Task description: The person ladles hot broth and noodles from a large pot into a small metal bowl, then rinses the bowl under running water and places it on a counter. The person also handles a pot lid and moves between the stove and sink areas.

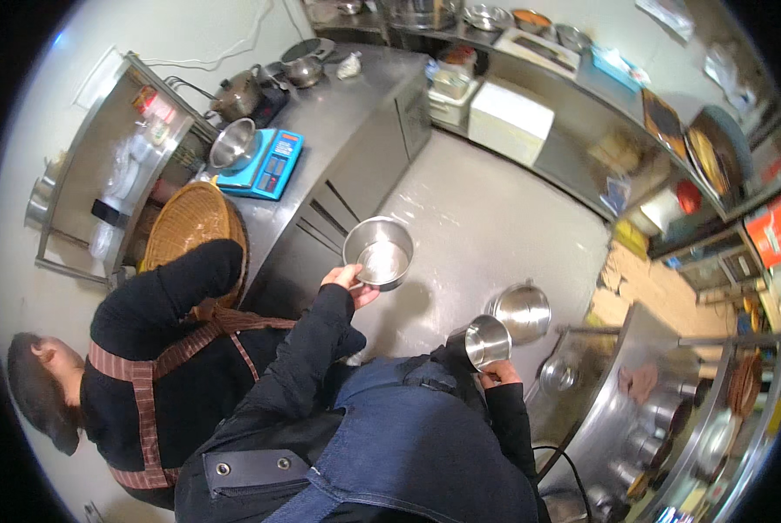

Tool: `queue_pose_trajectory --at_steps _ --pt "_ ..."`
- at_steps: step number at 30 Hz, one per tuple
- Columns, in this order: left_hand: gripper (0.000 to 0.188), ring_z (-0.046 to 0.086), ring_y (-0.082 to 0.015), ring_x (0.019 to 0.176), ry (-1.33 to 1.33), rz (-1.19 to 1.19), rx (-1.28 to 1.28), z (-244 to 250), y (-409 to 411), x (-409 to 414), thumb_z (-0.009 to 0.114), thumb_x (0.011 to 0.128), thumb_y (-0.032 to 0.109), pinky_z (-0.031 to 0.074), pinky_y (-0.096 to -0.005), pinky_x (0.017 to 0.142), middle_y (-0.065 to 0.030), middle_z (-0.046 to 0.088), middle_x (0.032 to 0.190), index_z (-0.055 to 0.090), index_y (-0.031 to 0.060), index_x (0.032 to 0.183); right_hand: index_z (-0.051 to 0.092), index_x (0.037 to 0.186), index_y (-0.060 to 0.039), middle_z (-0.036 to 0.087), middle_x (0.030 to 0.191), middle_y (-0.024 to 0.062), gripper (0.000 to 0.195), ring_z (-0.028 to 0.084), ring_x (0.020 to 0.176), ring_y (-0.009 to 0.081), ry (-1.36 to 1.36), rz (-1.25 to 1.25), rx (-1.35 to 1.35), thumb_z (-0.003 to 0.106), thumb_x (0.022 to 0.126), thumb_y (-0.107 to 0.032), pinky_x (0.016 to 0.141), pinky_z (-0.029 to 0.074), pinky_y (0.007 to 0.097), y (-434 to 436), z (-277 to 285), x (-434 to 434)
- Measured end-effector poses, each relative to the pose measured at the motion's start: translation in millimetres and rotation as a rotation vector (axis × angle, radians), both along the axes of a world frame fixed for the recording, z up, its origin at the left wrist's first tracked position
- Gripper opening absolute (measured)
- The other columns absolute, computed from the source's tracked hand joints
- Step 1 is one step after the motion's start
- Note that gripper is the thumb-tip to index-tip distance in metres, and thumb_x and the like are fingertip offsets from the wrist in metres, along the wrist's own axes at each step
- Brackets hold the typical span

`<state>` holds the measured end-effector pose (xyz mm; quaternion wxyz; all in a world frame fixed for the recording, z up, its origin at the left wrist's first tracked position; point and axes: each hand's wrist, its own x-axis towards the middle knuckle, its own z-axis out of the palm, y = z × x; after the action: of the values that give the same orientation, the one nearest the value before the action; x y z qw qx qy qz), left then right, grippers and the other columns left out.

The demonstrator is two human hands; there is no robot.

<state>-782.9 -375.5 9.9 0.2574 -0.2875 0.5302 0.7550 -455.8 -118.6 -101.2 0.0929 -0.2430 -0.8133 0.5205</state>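
Note:
My left hand (351, 284) grips the near rim of a round stainless steel pot (378, 252), held out over the floor with its mouth facing up. Nothing shows inside it but bare, shiny metal. Lower on the right, my right hand (500, 373) holds a smaller steel cup (488, 341) by its near side, tilted so that its inside shows. Just beyond that cup is a larger steel pot (523, 312), low down near the floor; what it rests on is hidden.
A person (168, 366) in a striped apron stands close on my left, beside a wicker basket (191, 219). On the steel counter (357, 98), a blue digital scale (263, 167) carries a steel bowl (233, 145). Steel shelving (599, 399) with pots stands at right. A white box (511, 121) sits under the far counter.

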Motion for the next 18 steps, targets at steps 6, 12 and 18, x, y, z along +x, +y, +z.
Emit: queue_pose_trajectory --at_steps 6,12,18 --pt "0.035 0.063 -0.0381 0.092 0.007 0.227 0.027 25.4 -21.9 -73.3 0.064 0.092 0.021 0.058 -0.0559 0.082 -0.0249 0.058 0.112 0.051 0.0022 0.119 0.066 0.086 -0.0051 0.064 0.084 0.008 0.011 0.064 0.073 0.0185 0.035 0.202 -0.001 0.073 0.078 -0.003 0.066 0.053 0.0302 80.7 22.3 -138.2" --pt "0.031 0.065 -0.0365 0.09 0.044 0.435 0.066 14.7 -11.6 -143.3 0.063 0.091 0.02 0.057 -0.0555 0.083 -0.0213 0.061 0.11 0.055 0.0047 0.116 0.066 0.085 -0.0039 0.064 0.089 0.0074 0.011 0.065 0.077 0.0176 0.182 0.283 0.144 0.074 0.077 -0.002 0.07 0.054 0.0288 149.1 33.8 -274.4" --pt "0.033 0.063 -0.0384 0.099 0.061 0.474 0.153 -26.4 -8.4 -275.7 0.063 0.09 0.02 0.056 -0.0574 0.086 -0.0198 0.057 0.123 0.053 0.0059 0.119 0.065 0.087 -0.0036 0.064 0.089 0.0099 0.013 0.065 0.079 0.0222 0.12 0.274 0.051 0.074 0.077 -0.002 0.07 0.054 0.032 196.2 13.1 -424.6"
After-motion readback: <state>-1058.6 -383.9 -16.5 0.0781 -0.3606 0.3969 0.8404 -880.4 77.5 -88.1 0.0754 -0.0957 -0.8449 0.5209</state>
